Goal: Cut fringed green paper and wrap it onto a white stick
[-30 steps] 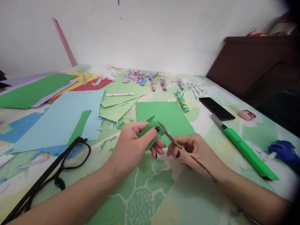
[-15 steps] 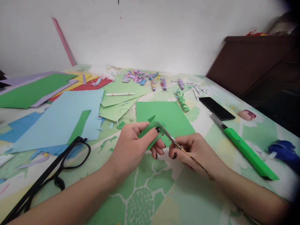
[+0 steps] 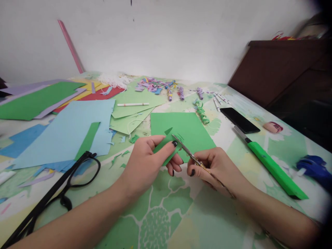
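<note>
Scissors [image 3: 186,149] sit just right of the middle of the frame, the fingers of the right hand [image 3: 216,167] closed around their handles, with the blades pointing to the upper left. Left of them, near the centre, the left hand [image 3: 147,157] clamps a small green paper piece [image 3: 166,141] between thumb and fingers, and the blade tips lie at its upper edge. Behind both hands, a green sheet [image 3: 186,124] lies flat on the patterned table cover [image 3: 207,221].

At the left of the frame, a light blue sheet [image 3: 64,121] carries a dark green strip [image 3: 88,140]; black glasses [image 3: 47,196] lie at the lower left, touching the strip's lower end. A white pen [image 3: 133,104] rests on light green sheets [image 3: 140,97] at the upper centre-left, with a heap of coloured scraps [image 3: 150,84] beyond. To the right of that heap are purple paper rolls [image 3: 181,93] and a curly green roll [image 3: 201,112]. Right of centre lies a black phone [image 3: 240,120], and below it a green-handled cutter [image 3: 277,169] slants towards the lower right, near a blue object [image 3: 312,166] at the right edge.
</note>
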`<action>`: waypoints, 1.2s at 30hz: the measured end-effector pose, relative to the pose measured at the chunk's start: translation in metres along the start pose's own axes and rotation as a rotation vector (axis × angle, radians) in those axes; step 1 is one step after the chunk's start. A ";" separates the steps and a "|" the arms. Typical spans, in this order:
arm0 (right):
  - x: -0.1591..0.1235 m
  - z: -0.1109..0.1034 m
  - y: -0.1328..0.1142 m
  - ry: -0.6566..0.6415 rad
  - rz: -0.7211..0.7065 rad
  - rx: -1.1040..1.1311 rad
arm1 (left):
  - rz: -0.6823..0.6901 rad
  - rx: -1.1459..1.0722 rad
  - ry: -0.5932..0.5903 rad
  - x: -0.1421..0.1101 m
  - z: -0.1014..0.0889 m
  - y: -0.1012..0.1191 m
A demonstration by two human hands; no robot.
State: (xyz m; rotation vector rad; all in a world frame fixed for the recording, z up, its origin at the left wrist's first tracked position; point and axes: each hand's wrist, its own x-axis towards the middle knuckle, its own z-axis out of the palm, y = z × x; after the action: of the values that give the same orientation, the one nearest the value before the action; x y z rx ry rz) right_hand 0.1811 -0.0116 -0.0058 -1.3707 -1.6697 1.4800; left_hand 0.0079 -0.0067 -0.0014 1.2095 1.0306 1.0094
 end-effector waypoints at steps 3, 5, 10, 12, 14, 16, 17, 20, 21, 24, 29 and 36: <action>-0.001 -0.001 0.004 -0.042 -0.094 0.007 | -0.009 -0.003 0.007 0.000 0.000 0.000; -0.002 -0.002 0.007 -0.069 -0.152 0.008 | -0.004 0.000 0.008 0.000 0.000 0.000; -0.002 -0.003 0.009 -0.089 -0.162 -0.010 | -0.001 0.003 0.007 0.000 0.000 0.000; -0.002 -0.003 0.009 -0.083 -0.164 -0.020 | -0.002 -0.001 0.009 0.000 0.001 0.000; -0.002 -0.004 0.009 -0.080 -0.166 -0.029 | 0.000 -0.003 0.010 0.000 0.001 0.000; -0.002 -0.004 0.009 -0.083 -0.173 -0.035 | 0.002 -0.001 0.009 0.000 0.001 0.000; -0.002 -0.004 0.009 -0.089 -0.174 -0.033 | 0.002 0.001 0.007 0.000 0.001 0.000; -0.002 -0.003 0.009 -0.093 -0.176 -0.002 | 0.005 0.002 0.005 0.000 0.000 0.000; -0.002 -0.003 0.008 -0.091 -0.177 0.009 | 0.003 0.002 0.006 0.000 0.000 0.001; -0.002 -0.002 0.007 -0.076 -0.170 0.013 | -0.005 0.007 0.003 0.000 0.001 0.002; -0.001 -0.001 0.004 -0.042 -0.121 -0.005 | -0.003 0.006 0.000 0.000 0.000 0.001; 0.000 0.000 -0.002 0.017 0.008 -0.055 | 0.001 0.002 0.006 -0.001 0.000 0.000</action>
State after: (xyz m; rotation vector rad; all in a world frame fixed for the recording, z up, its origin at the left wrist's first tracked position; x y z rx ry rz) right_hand 0.1807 -0.0113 -0.0041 -1.4164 -1.7085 1.4325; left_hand 0.0074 -0.0073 -0.0012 1.2096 1.0357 1.0132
